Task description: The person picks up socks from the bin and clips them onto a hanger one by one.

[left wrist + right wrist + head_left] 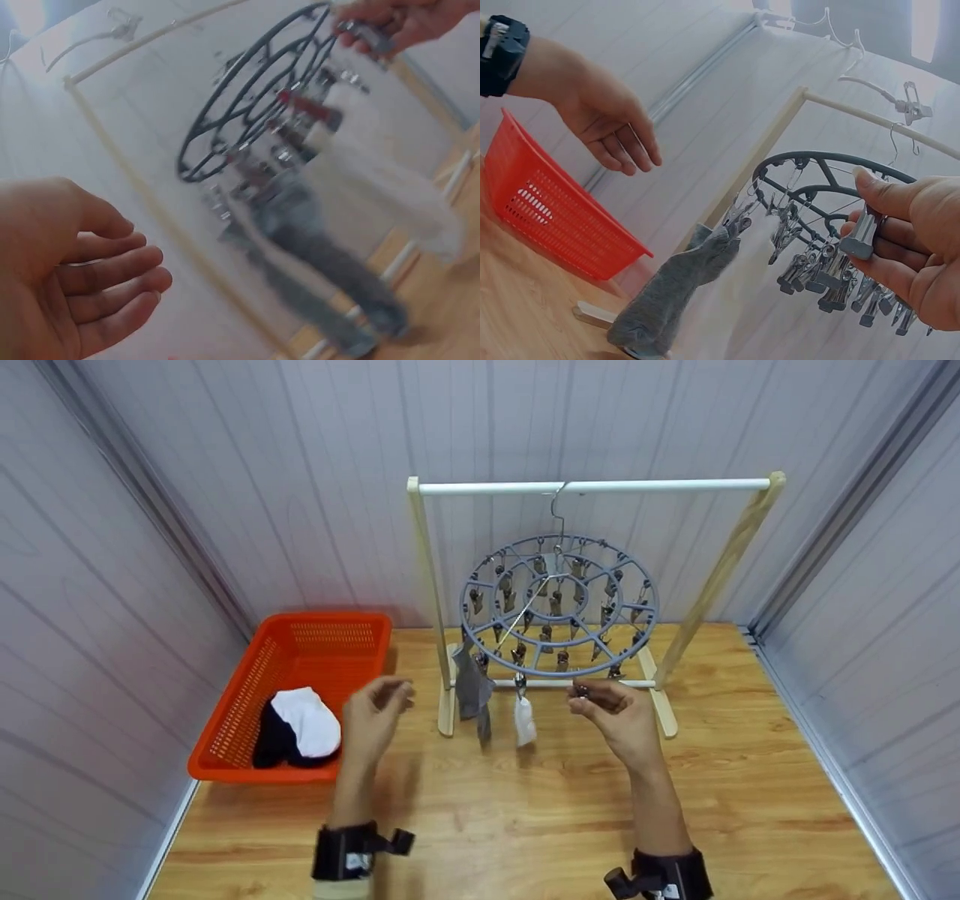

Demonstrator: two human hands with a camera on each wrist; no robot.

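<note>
A round grey clip hanger [562, 673] hangs by its hook from a rack's white bar. My right hand [621, 721] is at the hanger's front right edge and pinches one of its metal clips [861, 234] between thumb and fingers. My left hand [373, 721] is held in the air between the basket and the hanger, its fingers loosely bent and nothing in them. Grey socks [468, 686] hang from clips at the hanger's front left. Beside them a white sock [525, 721] hangs from another clip; it is blurred in the left wrist view.
An orange plastic basket [289, 775] stands on the wooden surface at left, with a white sock [307, 721] and a black sock [271, 739] inside. Wooden posts [716, 574] hold up the white bar [660, 485]. Pale panelled walls enclose three sides.
</note>
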